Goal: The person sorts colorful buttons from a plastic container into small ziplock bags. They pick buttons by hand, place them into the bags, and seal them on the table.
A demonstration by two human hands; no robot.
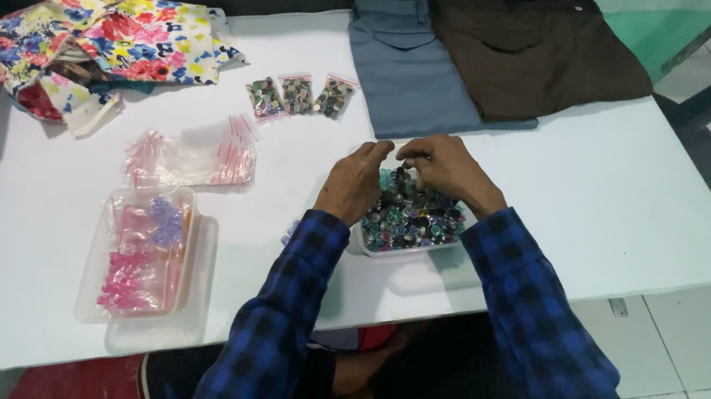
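A person in a blue-and-black checked shirt sits at a white table (601,208) sorting small goods, seen from a head-worn camera. At the table's ten o'clock lies a bundle of floral fabric (108,37), pushed back out of the working area. Below it, at about eight o'clock, a clear plastic tray (139,251) holds pink and purple plastic pieces, kept together so they do not scatter. Just above the tray, a loose heap of empty zip bags (193,156) with red seal strips lies within easy reach of the left arm. Toward twelve o'clock, three filled button packets (300,95) stand in a neat row, set apart from the empties. In the centre, the left hand (353,182) and right hand (442,169) meet over a white tray of mixed buttons (411,218), which sits close to the table's near edge, directly before the person. Both hands have their fingertips pinched together at the tray's twelve o'clock side, working on something small above the buttons; what is held between them is too small to make out. The left hand's knuckles curl inward, the right hand arches over the pile. At one o'clock, a folded grey-blue garment (405,64) and a folded dark brown garment (538,56) lie side by side, the brown one overlapping the grey at their shared edge.
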